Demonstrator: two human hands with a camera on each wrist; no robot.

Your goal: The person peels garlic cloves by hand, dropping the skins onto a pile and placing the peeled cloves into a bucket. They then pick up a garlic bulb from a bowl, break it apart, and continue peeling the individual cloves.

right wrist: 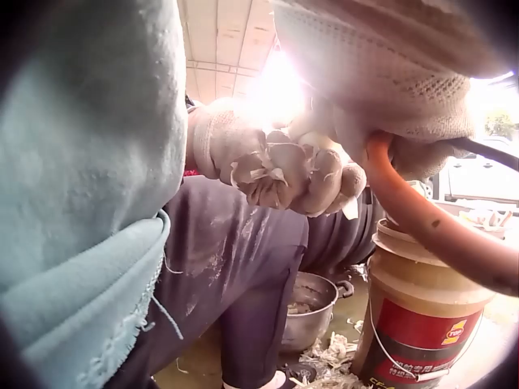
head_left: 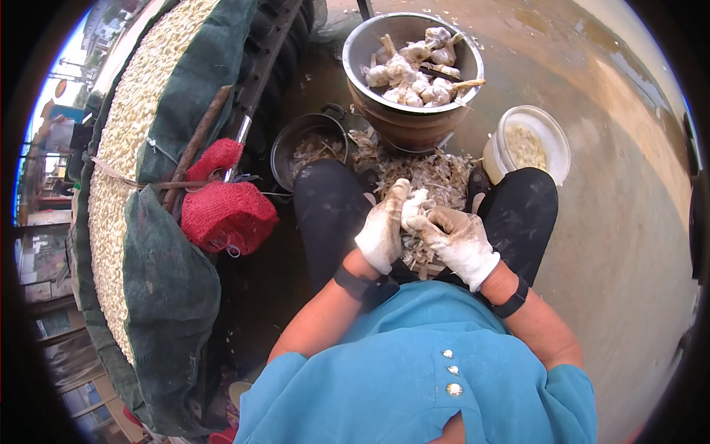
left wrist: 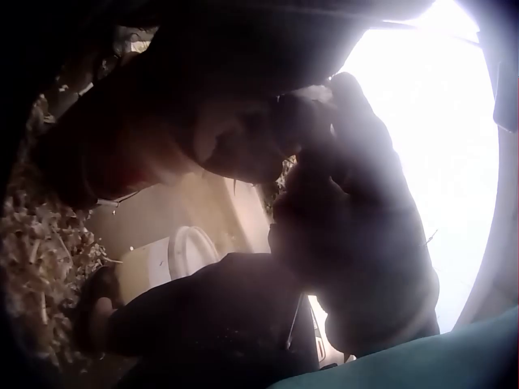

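My left hand (head_left: 383,229), in a soiled white glove, grips a garlic bulb (head_left: 414,207) in front of my knees. In the right wrist view, the pale bulb (right wrist: 272,174) shows its split papery skin and root end within the left hand's fingers. My right hand (head_left: 460,240), gloved too, meets the bulb from the other side, its thumb and fingers curled and pinching at it. The left wrist view is dark, with the right hand (left wrist: 357,219) only a silhouette. Garlic peelings (head_left: 425,177) lie heaped below both hands.
A metal basin (head_left: 477,59) with garlic bulbs sits on a bucket (head_left: 392,129) ahead. A pot (head_left: 279,148) stands left of it; a white tub (head_left: 563,152) holds pale cloves at right. Pale pieces (head_left: 126,148) fill a netting-lined bed at left, beside a red mesh bag (head_left: 229,214).
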